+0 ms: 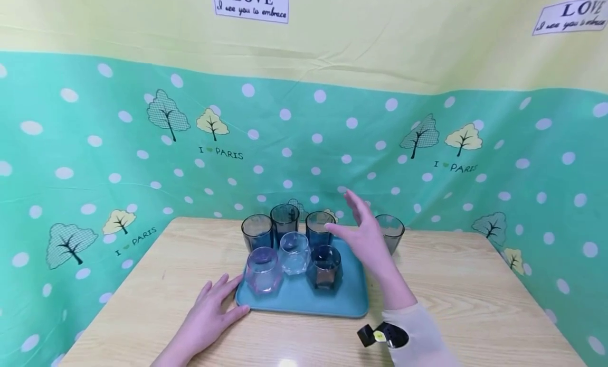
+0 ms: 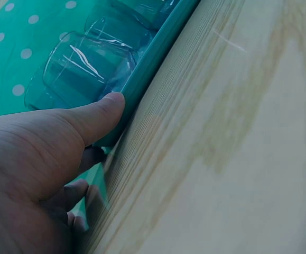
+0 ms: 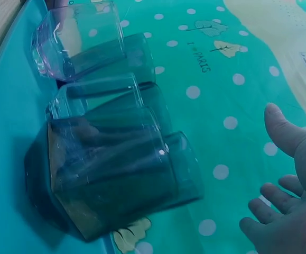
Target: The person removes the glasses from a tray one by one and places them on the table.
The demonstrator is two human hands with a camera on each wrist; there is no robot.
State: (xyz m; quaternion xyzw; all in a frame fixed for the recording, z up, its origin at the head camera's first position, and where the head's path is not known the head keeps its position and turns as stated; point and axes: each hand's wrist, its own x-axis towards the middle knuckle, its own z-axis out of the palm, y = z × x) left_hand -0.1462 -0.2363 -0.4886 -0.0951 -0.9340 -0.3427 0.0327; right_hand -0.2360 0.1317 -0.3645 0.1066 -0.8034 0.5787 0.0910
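A blue tray (image 1: 304,304) lies on the table, bearing two rows of glasses. In the front row stand a pink-tinted glass (image 1: 263,274), a clear glass (image 1: 294,256) and a dark faceted glass (image 1: 325,266). Behind them are three taller smoky glasses (image 1: 258,232). My left hand (image 1: 209,314) holds the tray's front left corner, its thumb (image 2: 102,114) on the rim in the left wrist view. Raised over the tray's right side, my right hand (image 1: 368,240) has its fingers spread and grips nothing. Another smoky glass (image 1: 391,232) stands right of the tray, partly hidden by that hand.
The wooden table (image 1: 475,303) extends to both sides of the tray. Close behind its back edge hangs a green and yellow printed cloth (image 1: 304,134). A black device (image 1: 385,335) is strapped to the right wrist.
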